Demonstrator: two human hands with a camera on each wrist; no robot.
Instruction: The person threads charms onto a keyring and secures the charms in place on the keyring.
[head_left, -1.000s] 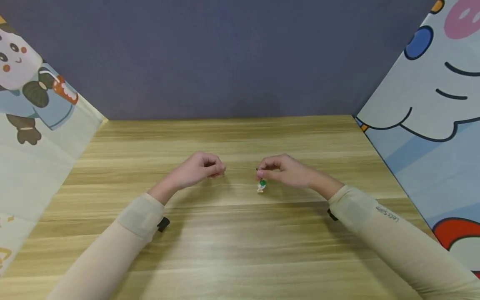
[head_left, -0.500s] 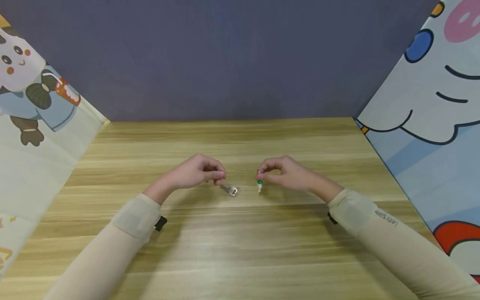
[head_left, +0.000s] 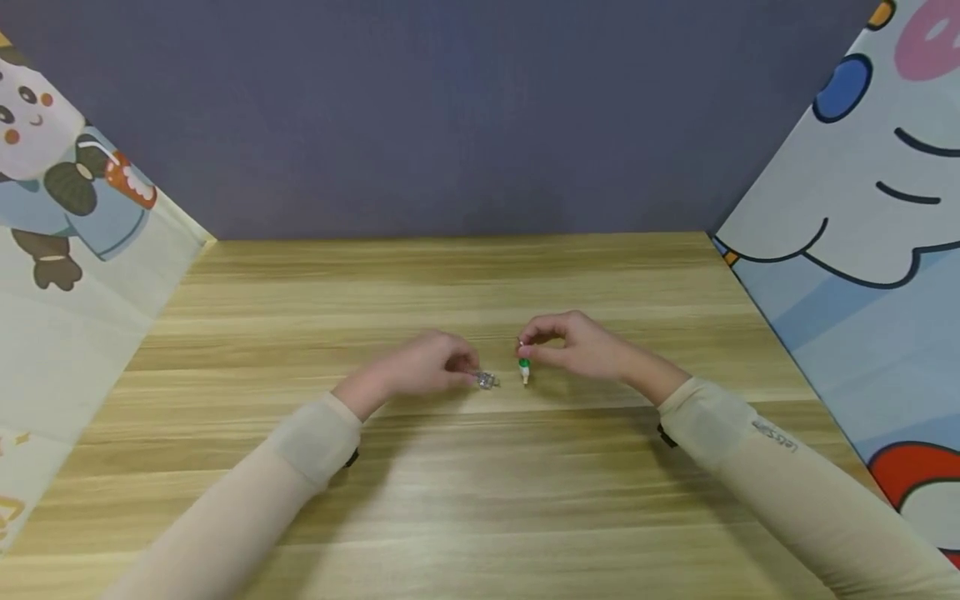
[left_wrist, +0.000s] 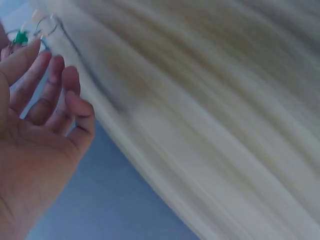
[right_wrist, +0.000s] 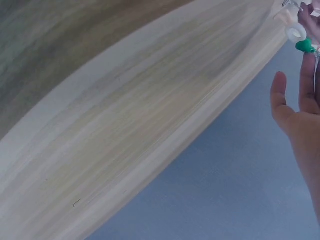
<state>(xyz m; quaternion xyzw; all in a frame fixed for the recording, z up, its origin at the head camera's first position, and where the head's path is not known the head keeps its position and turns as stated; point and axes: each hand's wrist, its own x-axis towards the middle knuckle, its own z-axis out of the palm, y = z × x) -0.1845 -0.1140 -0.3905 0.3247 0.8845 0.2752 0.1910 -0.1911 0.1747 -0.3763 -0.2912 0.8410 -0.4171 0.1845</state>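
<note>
Between the thumb and forefinger of my left hand (head_left: 423,364) is a small silvery key (head_left: 486,380), its head sticking out toward the right; fine detail is too small to read. My right hand (head_left: 576,343) pinches the top of a keychain with a small green and white charm (head_left: 524,367), which hangs below the fingertips. A short gap separates key and charm in the head view. In the left wrist view a thin metal ring (left_wrist: 54,20) shows beyond the fingertips, near the green part. The right wrist view catches the charm's green part (right_wrist: 304,46) at the top corner.
Both hands are over a wood-grain table (head_left: 450,500). A dark grey-blue panel (head_left: 465,117) rises behind it. Cartoon-printed panels stand at the left (head_left: 52,350) and right (head_left: 825,317) sides.
My left hand has moved right and slightly down, bringing the key closer to the charm. The key was hidden a second ago and came into sight. My right hand has barely moved; the charm has turned.
</note>
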